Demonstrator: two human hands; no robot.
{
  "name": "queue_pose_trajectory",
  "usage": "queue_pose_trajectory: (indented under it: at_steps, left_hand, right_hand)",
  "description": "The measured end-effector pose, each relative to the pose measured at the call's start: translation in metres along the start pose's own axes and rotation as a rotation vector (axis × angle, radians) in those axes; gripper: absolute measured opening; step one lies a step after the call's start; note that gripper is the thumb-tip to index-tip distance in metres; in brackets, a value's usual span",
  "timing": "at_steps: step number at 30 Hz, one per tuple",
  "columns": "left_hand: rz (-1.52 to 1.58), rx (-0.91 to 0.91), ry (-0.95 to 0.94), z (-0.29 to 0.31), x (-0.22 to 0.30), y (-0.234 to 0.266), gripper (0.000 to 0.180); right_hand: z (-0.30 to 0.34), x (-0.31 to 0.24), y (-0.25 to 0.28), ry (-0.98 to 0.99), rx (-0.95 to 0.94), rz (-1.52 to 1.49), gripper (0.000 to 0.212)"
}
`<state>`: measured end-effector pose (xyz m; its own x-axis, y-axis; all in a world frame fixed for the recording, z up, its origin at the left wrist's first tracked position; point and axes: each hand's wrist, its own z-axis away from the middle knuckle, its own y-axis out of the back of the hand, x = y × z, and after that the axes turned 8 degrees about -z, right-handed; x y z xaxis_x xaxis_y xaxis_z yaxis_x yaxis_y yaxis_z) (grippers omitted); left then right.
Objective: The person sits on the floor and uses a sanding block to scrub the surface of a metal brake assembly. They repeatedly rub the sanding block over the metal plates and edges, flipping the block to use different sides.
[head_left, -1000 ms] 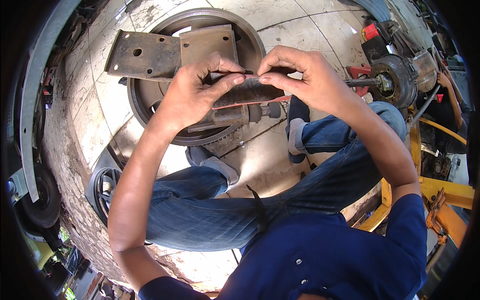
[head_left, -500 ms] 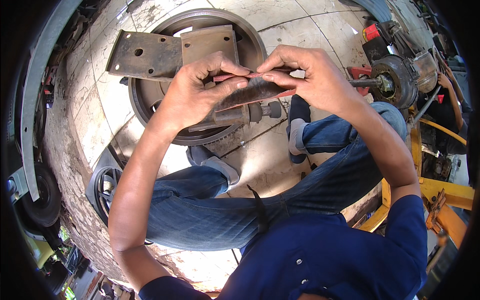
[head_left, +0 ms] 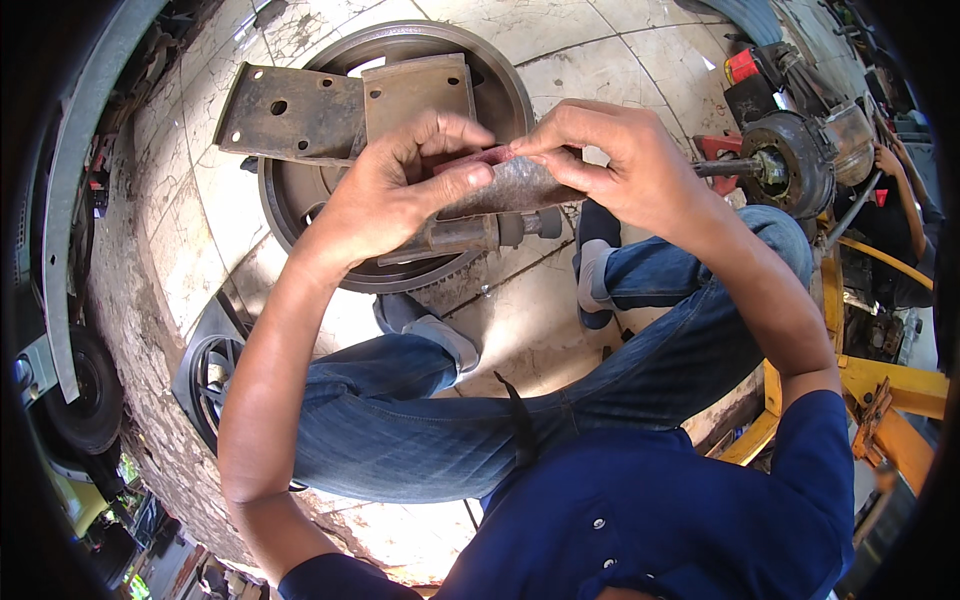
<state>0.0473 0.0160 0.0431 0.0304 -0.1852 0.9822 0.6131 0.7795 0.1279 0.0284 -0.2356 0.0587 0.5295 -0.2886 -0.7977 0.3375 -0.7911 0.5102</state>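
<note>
Above the floor I hold a bent sheet [head_left: 515, 187] that looks like sandpaper, grey on one face with red along its upper edge. My left hand [head_left: 395, 195] is closed on its left end, thumb in front and fingers curled behind. Its upper edge is pinched by my right hand [head_left: 625, 155], thumb against fingertips. Beneath my hands lies a round toothed metal wheel [head_left: 276, 215], like a flywheel. Two drilled steel plates [head_left: 308, 128] rest on it. A cylindrical metal part [head_left: 465, 234] lies just below the sheet, across the wheel's near edge.
My jeans-clad legs [head_left: 400, 440] are bent around the work on the tiled floor [head_left: 580, 75]. A greasy machine housing with a shaft [head_left: 780, 155] stands at right, near a yellow frame [head_left: 895, 385]. Another person's arm [head_left: 900, 190] shows at far right. A black pulley-like wheel [head_left: 213, 370] sits left.
The sheet has tilted, showing more of its grey face. My left fingers have curled in, and my right hand has shifted slightly along the upper edge.
</note>
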Motion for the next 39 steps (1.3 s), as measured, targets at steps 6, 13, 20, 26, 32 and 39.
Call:
queue_pose_trajectory:
  at_steps: [6,13,20,26,32,39]
  left_hand:
    - [-0.194,0.032,-0.069,-0.003,-0.005,0.006,0.018]
    - [-0.306,0.007,-0.148,-0.001,0.002,0.001,0.023]
    - [-0.258,-0.009,-0.125,-0.002,0.0,0.0,0.023]
    - [-0.11,-0.041,-0.104,-0.002,-0.008,0.004,0.018]
    - [0.054,-0.057,0.072,0.002,0.003,0.003,0.017]
    - [-0.395,-0.072,-0.052,0.002,0.003,0.011,0.017]
  right_hand:
    - [-0.001,0.0,-0.005,-0.137,0.013,-0.246,0.017]
    - [0.001,0.003,-0.008,-0.163,0.046,-0.118,0.017]
    - [0.001,0.001,-0.006,-0.104,-0.002,-0.05,0.016]
    - [-0.001,-0.003,-0.001,0.024,-0.031,0.089,0.016]
    - [-0.003,-0.001,0.0,0.241,-0.035,0.277,0.014]
    - [0.002,-0.008,-0.01,-0.331,-0.052,-0.181,0.017]
